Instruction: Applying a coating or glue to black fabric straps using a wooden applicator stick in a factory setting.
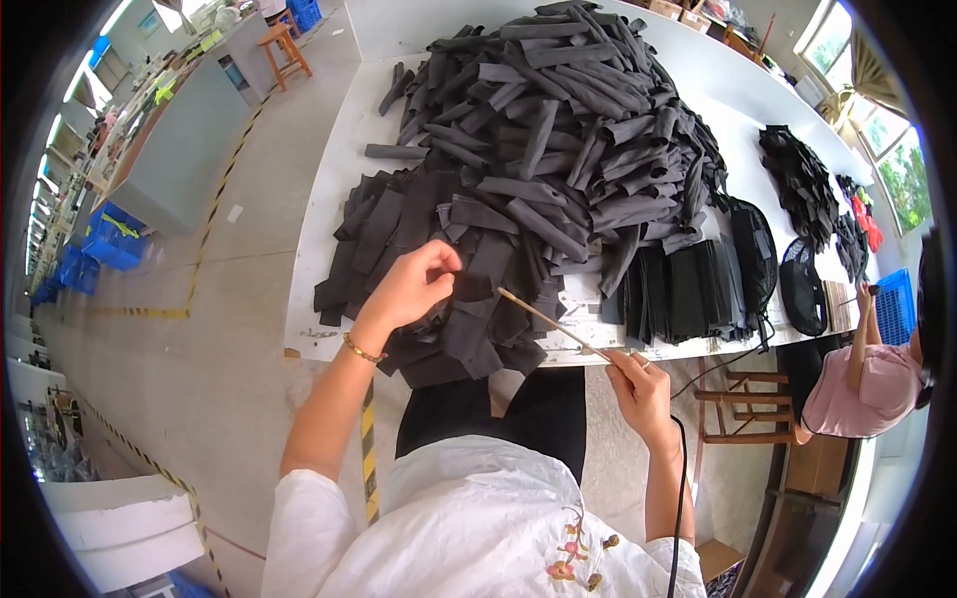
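Observation:
My left hand (411, 286) hovers over the near left part of the pile, its fingers curled in toward the thumb. Whatever it pinches, if anything, cannot be made out against the dark cloth. In my right hand (641, 392), at the table's front edge, is a thin light-brown stick (551, 322). Its tip points up and left, toward the cloth by my left hand. Flat black fabric pieces (380, 230) lie loose under my left hand, some hanging over the edge. Behind them rises a large heap of dark grey rolled fabric tubes (588, 120).
On the white table (334, 189), black pieces stand in a packed row (688, 294) beside a black mesh bag (750, 249). More dark cloth (797, 179) lies farther right. At the right sits another person in pink (862, 389), near a wooden stool (743, 407). A black cable (682, 488) runs past my right forearm.

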`<action>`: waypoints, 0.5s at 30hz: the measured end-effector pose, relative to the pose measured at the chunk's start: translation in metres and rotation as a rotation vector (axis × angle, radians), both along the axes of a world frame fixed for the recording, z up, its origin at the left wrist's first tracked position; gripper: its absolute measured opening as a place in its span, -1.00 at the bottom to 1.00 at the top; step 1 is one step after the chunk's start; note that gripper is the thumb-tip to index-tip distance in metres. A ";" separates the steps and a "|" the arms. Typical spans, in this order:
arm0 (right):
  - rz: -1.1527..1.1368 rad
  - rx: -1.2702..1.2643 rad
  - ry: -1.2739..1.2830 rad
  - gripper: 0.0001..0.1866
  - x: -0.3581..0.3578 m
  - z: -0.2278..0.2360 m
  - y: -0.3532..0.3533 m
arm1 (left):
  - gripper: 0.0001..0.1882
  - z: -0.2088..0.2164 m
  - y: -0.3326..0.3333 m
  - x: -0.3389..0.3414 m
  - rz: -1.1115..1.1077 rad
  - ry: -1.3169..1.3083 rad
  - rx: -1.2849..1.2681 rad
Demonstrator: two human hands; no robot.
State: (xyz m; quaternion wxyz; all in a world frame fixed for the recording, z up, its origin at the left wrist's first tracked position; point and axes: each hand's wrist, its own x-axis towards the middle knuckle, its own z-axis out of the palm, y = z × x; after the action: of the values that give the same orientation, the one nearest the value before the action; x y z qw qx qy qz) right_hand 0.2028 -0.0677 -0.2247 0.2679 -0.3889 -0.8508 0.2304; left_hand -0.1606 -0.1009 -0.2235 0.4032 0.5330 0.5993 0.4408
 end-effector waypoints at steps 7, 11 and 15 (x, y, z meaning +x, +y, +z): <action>0.011 -0.012 0.029 -0.79 -0.001 -0.010 -0.002 | -0.74 -0.007 -0.008 0.005 0.000 0.079 -0.043; -0.021 -0.033 -0.009 -0.78 0.000 -0.005 -0.005 | -0.79 -0.010 -0.008 0.000 -0.076 0.082 0.014; -0.009 -0.009 0.009 -0.79 0.001 -0.002 -0.004 | -0.86 -0.004 -0.003 0.001 -0.120 -0.052 0.027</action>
State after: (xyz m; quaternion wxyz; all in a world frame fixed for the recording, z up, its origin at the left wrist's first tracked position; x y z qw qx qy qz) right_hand 0.2037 -0.0719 -0.2269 0.2709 -0.3928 -0.8469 0.2348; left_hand -0.1599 -0.1036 -0.2276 0.4374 0.5617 0.5495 0.4374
